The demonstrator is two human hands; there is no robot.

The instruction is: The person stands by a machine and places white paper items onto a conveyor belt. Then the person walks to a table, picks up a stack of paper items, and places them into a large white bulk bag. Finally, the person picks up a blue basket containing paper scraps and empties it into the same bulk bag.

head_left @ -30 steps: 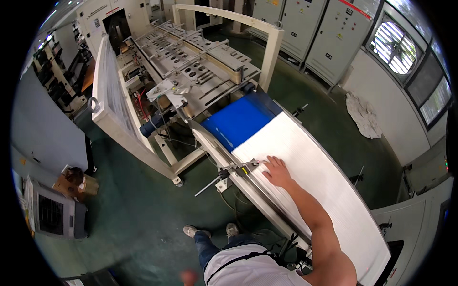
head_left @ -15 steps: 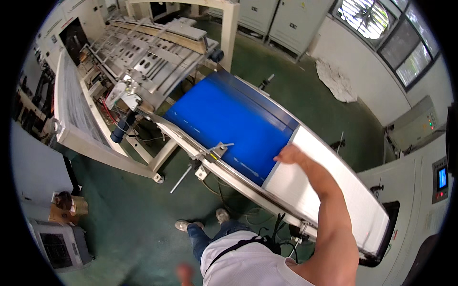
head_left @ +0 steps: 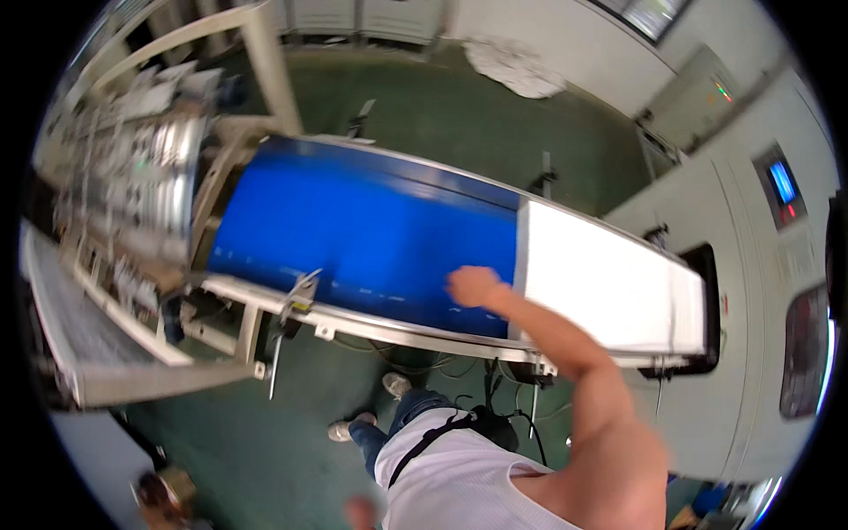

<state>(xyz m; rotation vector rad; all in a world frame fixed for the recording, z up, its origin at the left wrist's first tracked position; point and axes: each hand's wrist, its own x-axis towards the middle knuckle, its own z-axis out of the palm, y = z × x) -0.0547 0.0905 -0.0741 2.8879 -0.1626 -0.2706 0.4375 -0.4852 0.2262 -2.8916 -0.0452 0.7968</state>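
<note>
My right hand (head_left: pixel 474 286) hangs over the blue conveyor belt (head_left: pixel 362 234), just left of the near part of a white slab's front edge. Its fingers look curled in, slightly blurred, with nothing visible in them. The wide white slab (head_left: pixel 609 274), perhaps stacked sheets, lies on the right part of the conveyor and reaches to a dark-rimmed opening (head_left: pixel 712 309) in a pale machine. A gap shows between hand and slab. My left hand (head_left: pixel 360 511) is low by my side at the bottom edge, a blurred patch whose fingers I cannot make out.
Metal rails (head_left: pixel 406 331) edge the conveyor, with a clamp and rod (head_left: pixel 300 296) on the near side. A metal-framed machine (head_left: pixel 132 185) stands at the left end. A lit control panel (head_left: pixel 782 183) is on the right machine. Cables (head_left: pixel 442 362) hang below the conveyor near my feet.
The view has turned right, so the conveyor lies more level. My right hand has shifted from the slab's front edge to over the blue belt. My left hand stays low.
</note>
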